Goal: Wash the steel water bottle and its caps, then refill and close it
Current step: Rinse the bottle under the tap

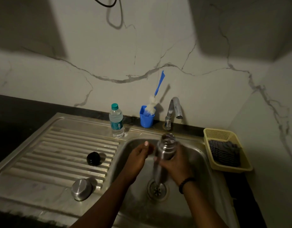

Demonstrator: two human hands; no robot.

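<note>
The steel water bottle (167, 146) is held over the sink basin (199, 155), its open mouth pointing up toward the tap (174, 111). My right hand (176, 165) grips its body from the right. My left hand (138, 156) hovers just left of the bottle with fingers loosely curled and holds nothing. The bottle is motion-blurred, and a blurred streak, perhaps water, runs below it toward the drain (157, 189). On the ribbed drainboard (48, 155) lie a black inner cap (93, 159) and a steel outer cap (82, 189), upside down.
A plastic water bottle with a green cap (116, 120) stands at the sink's back edge. Beside it a blue cup (146, 116) holds a blue-handled bottle brush (159, 85). A yellow basket with a dark cloth (225, 148) sits right of the basin.
</note>
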